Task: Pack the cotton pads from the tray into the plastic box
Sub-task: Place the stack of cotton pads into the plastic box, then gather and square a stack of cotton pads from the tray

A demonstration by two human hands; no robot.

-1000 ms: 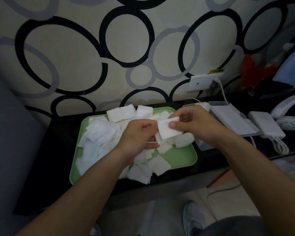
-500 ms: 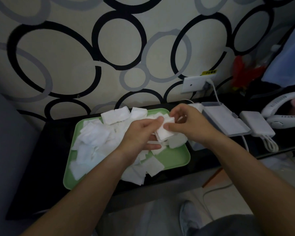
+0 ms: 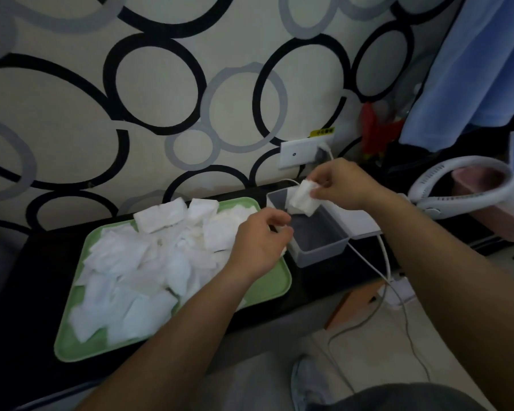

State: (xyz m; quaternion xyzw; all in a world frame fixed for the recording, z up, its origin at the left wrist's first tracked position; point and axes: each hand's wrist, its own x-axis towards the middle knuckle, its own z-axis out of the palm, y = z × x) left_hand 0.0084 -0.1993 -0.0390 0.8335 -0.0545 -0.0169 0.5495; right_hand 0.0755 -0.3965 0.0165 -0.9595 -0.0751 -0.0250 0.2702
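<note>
A green tray (image 3: pixel 267 284) on the dark table holds a heap of several white cotton pads (image 3: pixel 149 262). Just right of it stands the open plastic box (image 3: pixel 318 232), its lid (image 3: pixel 359 222) folded back to the right. My right hand (image 3: pixel 341 183) pinches a small stack of cotton pads (image 3: pixel 303 200) over the box's far end. My left hand (image 3: pixel 258 241) hovers over the tray's right edge beside the box, fingers curled; whether it holds a pad is hidden.
A white cable (image 3: pixel 380 262) runs from the wall socket (image 3: pixel 300 152) past the box down to the floor. A white neck fan (image 3: pixel 457 185) and pink container (image 3: pixel 487 200) sit at the right. Blue cloth (image 3: pixel 475 69) hangs top right. The patterned wall is close behind.
My right hand has carried the pads from above the tray rightward to over the box. My left hand has let go of them and stays by the tray's right edge.
</note>
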